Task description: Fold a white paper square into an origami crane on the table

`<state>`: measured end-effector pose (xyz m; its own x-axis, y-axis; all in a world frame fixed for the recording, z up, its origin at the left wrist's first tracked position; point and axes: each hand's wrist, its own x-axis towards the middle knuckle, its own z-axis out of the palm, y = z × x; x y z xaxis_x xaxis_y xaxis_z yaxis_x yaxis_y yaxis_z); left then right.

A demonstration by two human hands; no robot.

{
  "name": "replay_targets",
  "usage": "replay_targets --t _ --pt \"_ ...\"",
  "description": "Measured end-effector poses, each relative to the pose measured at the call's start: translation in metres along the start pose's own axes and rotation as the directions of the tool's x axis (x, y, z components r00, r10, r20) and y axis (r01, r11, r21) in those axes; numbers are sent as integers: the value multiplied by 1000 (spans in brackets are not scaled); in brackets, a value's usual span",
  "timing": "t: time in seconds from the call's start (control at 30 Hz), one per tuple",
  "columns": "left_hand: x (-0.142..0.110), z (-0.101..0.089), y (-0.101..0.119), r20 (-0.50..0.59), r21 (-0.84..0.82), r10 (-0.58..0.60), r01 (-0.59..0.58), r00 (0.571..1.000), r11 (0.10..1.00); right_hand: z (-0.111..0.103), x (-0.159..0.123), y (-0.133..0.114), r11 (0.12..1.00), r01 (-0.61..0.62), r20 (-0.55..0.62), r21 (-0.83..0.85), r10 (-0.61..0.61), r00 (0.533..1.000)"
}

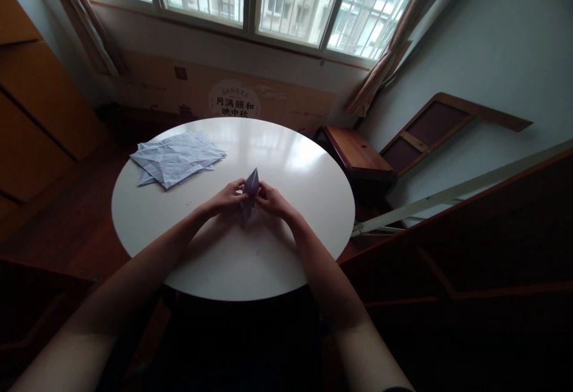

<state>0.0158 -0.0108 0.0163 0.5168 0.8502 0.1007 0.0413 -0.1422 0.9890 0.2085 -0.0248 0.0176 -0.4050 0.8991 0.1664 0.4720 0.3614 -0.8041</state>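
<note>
Between my two hands, over the middle of a white round table, is a folded paper with a pointed top and a lower tip toward me. My left hand pinches its left edge between thumb and fingers. On the other side my right hand grips the right edge the same way, thumb near the centre. Some of the paper's lower part lies in shadow and its exact folds are hard to make out. A stack of creased paper sheets lies at the table's far left.
Beyond the table, a printed cardboard panel runs below barred windows. A wooden stool-like piece stands at the right, near a leaning wooden frame. Orange cabinets are on the left.
</note>
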Motion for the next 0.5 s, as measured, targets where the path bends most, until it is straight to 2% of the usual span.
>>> replay_targets --t 0.5 --pt "1 -1 -2 5 12 30 -30 1000 999 1 0 0 1000 5 3 6 -5 1000"
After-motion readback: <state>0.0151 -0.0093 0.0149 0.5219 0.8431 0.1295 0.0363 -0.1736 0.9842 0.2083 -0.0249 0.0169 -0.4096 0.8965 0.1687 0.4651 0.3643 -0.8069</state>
